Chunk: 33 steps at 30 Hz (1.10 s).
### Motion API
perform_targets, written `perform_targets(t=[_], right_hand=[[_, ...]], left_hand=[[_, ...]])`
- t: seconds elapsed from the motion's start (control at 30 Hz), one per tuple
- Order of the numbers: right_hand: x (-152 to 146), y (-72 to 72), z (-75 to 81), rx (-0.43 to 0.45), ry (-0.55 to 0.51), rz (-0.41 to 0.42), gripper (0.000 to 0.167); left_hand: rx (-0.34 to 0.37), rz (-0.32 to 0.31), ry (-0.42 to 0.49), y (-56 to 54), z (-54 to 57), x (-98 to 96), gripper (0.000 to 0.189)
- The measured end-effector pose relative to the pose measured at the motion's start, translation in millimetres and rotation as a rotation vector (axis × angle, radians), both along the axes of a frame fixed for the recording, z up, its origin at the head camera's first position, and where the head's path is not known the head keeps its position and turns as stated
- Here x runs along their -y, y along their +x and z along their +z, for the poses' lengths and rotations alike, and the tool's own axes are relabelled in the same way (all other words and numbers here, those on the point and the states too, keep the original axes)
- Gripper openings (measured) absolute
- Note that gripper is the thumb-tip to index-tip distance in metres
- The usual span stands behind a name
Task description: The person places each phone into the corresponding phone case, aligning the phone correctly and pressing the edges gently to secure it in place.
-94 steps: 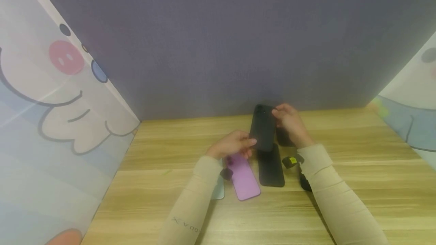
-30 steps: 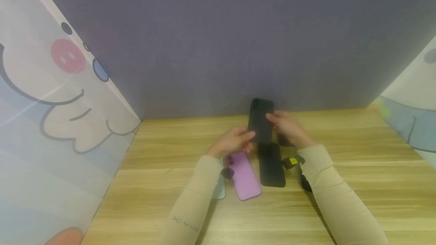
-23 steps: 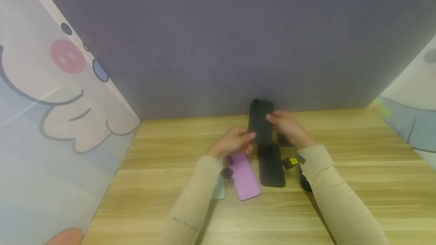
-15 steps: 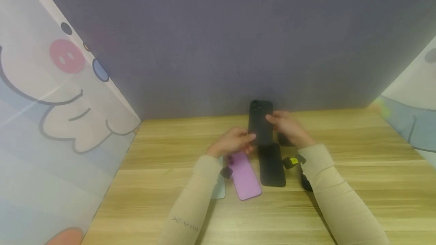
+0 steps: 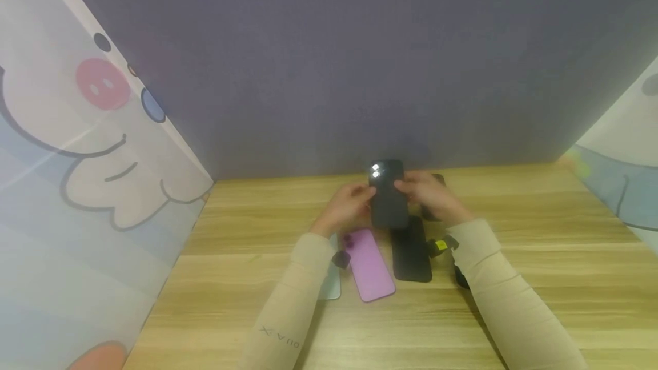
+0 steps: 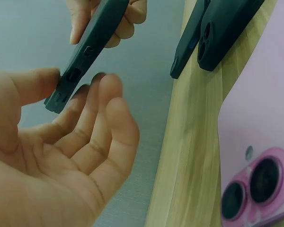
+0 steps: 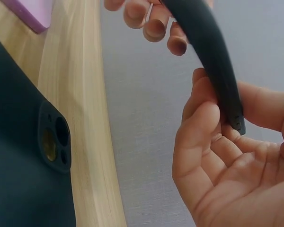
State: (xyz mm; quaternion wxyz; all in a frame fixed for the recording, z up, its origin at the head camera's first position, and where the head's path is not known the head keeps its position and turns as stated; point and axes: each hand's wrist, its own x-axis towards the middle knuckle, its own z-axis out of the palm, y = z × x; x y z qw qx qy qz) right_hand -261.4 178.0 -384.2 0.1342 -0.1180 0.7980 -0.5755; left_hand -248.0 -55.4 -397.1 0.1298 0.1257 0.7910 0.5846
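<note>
Fingers: left hand (image 5: 343, 208) and right hand (image 5: 433, 194) pinch black phone (image 5: 389, 204) from opposite sides | feel: I judge it light, stiff, breakable | hold: long edges

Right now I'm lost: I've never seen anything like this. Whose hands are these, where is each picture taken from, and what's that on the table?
There is no robot here, just a person's bare hands: the left hand and the right hand. The wide picture comes from a camera worn on the head, looking forward and down. The two close ones come from cameras on the wrists, one each.

Both hands hold a dark phone above the wooden table, its back towards the head camera. On the table lie a pink phone, a black phone and a pale flat thing partly hidden by the left sleeve. Two more dark things, near the right arm, are too covered to name.
</note>
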Motion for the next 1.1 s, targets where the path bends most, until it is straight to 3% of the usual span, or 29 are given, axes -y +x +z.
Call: perform_targets(t=[0.27,0.47,0.83,1.1], right_hand=[[5,1.2,-0.1,0.044,-0.053,0.047,0.035],[8,2.8,1.0,0.061,-0.015,0.058,0.039],[12,3.7,-0.1,0.055,0.079,0.073,0.027],[12,6.2,0.2,0.059,0.057,0.123,0.032]], left_hand=[[0.010,0.083,0.057,-2.0,0.4,-0.6,0.036],[0.028,0.132,0.058,-3.7,0.1,-0.3,0.042],[0.030,0.213,0.094,-5.5,-1.3,1.3,0.042],[0.022,0.242,0.125,-7.6,-4.5,0.0,0.038]])
